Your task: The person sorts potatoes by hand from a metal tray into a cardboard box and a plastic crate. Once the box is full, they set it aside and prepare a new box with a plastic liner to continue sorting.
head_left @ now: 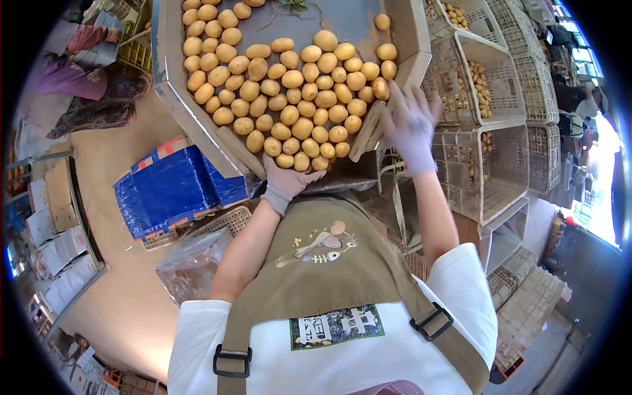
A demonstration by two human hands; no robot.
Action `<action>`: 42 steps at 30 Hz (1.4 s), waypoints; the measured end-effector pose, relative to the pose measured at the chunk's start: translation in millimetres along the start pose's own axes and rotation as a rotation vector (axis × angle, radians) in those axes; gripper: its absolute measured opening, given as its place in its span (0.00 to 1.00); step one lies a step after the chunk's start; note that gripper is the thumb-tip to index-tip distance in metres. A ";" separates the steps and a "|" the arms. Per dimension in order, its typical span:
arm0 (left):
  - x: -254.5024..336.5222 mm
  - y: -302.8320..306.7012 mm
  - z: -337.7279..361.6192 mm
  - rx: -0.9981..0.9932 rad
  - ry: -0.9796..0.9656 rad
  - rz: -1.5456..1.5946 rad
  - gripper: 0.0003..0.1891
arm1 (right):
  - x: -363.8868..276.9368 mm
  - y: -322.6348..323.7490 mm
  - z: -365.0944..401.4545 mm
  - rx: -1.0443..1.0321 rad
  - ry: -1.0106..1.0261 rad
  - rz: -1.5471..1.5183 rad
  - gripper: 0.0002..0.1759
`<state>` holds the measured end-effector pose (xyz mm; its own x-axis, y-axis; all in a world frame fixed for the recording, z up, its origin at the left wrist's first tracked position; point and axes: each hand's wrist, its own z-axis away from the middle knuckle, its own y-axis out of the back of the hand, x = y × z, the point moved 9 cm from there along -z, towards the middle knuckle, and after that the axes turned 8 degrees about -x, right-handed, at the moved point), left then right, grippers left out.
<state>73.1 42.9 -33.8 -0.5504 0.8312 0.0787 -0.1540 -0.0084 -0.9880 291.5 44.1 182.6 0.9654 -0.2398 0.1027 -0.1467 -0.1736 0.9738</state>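
Many round yellow potatoes (302, 128) lie in one layer on a metal sorting chute (309, 18) that narrows towards me. At its front mouth my left hand (289, 180), in a pale glove, is spread against the nearest potatoes, with its thumb out to the side; it grips none that I can see. My right hand (413, 125), gloved too and slightly blurred, hovers over the chute's right wooden rim (369, 130). Its fingers are apart and nothing shows in them. A few green leaves with roots (293, 5) lie at the far end.
Plastic crates (486, 174) are stacked to the right, some with potatoes inside. On the left floor sits a blue-wrapped box (168, 187), with a clear plastic bag (197, 260) in front of it. Another person's purple sleeve (72, 82) shows at the upper left.
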 end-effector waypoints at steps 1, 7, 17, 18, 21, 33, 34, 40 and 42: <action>-2.2 0.6 -0.7 0.017 0.016 -0.058 0.40 | -3.6 -30.4 -19.3 -0.140 0.028 0.038 0.25; -7.5 8.0 8.6 0.095 0.076 0.213 0.44 | 6.6 -47.1 -43.4 -0.156 0.038 -0.216 0.19; -8.2 17.8 3.5 0.184 0.072 0.259 0.49 | 90.4 -40.0 191.0 -0.227 -0.371 -0.099 0.23; -11.8 20.1 7.8 0.204 0.084 0.255 0.49 | 59.1 -16.2 160.4 -0.090 -0.230 -0.209 0.23; -9.9 11.2 8.9 0.134 0.064 0.291 0.45 | -37.2 4.9 95.2 -0.048 0.110 -0.442 0.23; -26.1 74.6 27.4 0.283 0.107 -0.021 0.27 | -121.9 -100.0 56.4 -0.522 0.328 -0.217 0.31; -28.6 76.3 33.7 0.403 0.171 0.047 0.28 | -109.3 -113.1 48.9 -0.545 0.242 -0.277 0.32; -7.6 36.1 28.7 0.414 0.007 0.086 0.46 | -109.3 -98.7 31.3 -0.611 0.286 -0.096 0.24; -7.4 21.3 32.4 0.557 0.031 0.096 0.49 | -99.3 -115.2 7.7 -0.655 0.159 -0.360 0.17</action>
<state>47.3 18.6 -51.1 -0.5600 0.8283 -0.0200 -0.5193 -0.3697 -0.7705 210.9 80.6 58.7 0.9562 -0.1264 -0.2639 0.2926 0.3990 0.8690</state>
